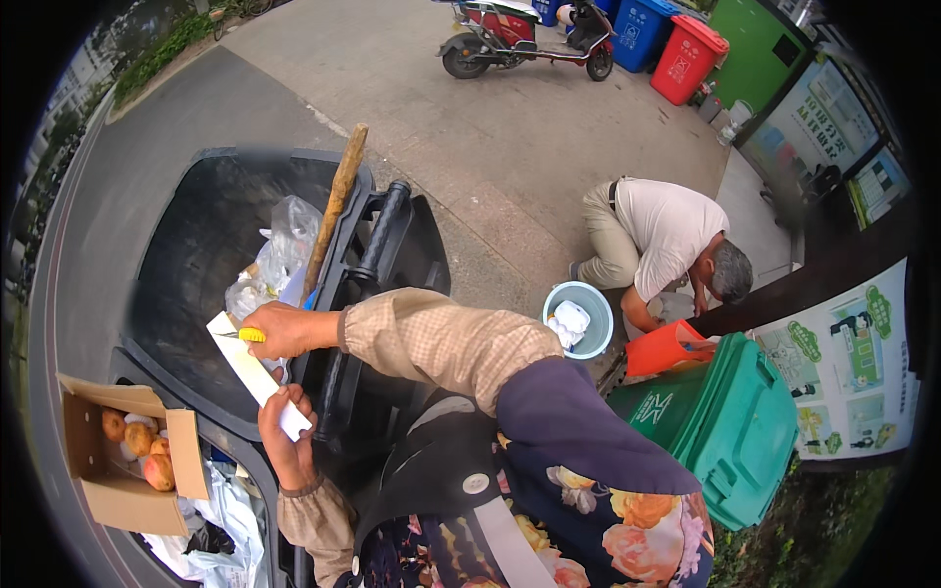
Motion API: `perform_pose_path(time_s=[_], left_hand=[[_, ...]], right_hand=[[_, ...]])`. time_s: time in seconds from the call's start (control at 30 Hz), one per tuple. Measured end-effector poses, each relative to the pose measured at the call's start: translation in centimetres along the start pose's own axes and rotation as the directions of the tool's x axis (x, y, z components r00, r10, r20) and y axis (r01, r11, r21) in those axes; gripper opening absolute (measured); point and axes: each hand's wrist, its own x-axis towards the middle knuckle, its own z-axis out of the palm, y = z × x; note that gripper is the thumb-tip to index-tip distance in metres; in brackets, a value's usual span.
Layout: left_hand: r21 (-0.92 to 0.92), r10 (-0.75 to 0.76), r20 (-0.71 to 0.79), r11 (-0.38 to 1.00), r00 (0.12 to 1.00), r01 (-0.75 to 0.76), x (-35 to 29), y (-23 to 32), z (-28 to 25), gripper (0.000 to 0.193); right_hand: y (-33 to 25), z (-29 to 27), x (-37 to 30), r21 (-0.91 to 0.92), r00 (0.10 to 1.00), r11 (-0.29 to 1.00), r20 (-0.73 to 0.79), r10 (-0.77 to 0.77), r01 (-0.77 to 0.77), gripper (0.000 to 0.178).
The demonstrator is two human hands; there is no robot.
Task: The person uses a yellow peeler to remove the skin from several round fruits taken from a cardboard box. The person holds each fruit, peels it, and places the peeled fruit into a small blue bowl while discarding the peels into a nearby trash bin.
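My left hand (285, 431) is closed round the lower end of a long, narrow cream-white carton (247, 370). Over its upper end, my right hand (282, 330) grips a small yellow-handled cutter (252, 334); a thin blade seems to lie against the carton. Both hands are above a large dark wheeled bin (181, 260), whose open inside shows clear plastic bags (289, 235). A wooden stick (338, 196) leans along the bin's rim, by its black handle bar. My right arm crosses in front of me in a checked sleeve cover.
At the lower left, a cardboard box (132, 500) of round orange-red fruit sits on white bags. To the right, a person (671, 235) crouches beside a pale blue bucket (593, 343). A green bin (730, 431) stands nearer me. A scooter (529, 39) and a red bin (686, 61) are farther off.
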Motion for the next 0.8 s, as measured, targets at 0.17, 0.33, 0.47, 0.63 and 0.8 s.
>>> perform_pose_path(time_s=[0.17, 0.33, 0.47, 0.63, 0.8], left_hand=[[-0.487, -0.171, 0.378, 0.799, 0.910, 0.353, -0.9, 1.8, -1.7, 0.048], [-0.555, -0.148, 0.549, 0.671, 0.823, 0.491, -4.7, 1.7, -2.0, 0.063], [-0.530, -0.098, 0.520, 0.742, 0.848, 0.411, -6.5, 1.3, -2.9, 0.061], [-0.116, -0.034, 0.222, 0.991, 0.974, 0.061, -8.3, 1.9, -3.2, 0.065], [0.197, 0.136, -0.031, 0.972, 0.990, -0.127, -7.7, 0.6, -3.8, 0.052]], right_hand=[[-1.7, -2.5, -0.6, -0.479, 0.959, 0.871, -0.183, -0.215, 0.104, 0.018], [0.2, -6.6, 3.4, -0.528, 0.942, 0.844, -0.320, -0.096, -0.094, 0.020], [1.8, -4.6, 6.9, -0.618, 0.968, 0.775, -0.249, -0.034, -0.132, 0.023], [6.3, -3.6, 9.6, -0.744, 0.988, 0.652, -0.085, 0.127, -0.148, 0.026], [2.0, -2.0, 7.1, -0.536, 0.988, 0.834, 0.005, 0.156, -0.129, 0.041]])
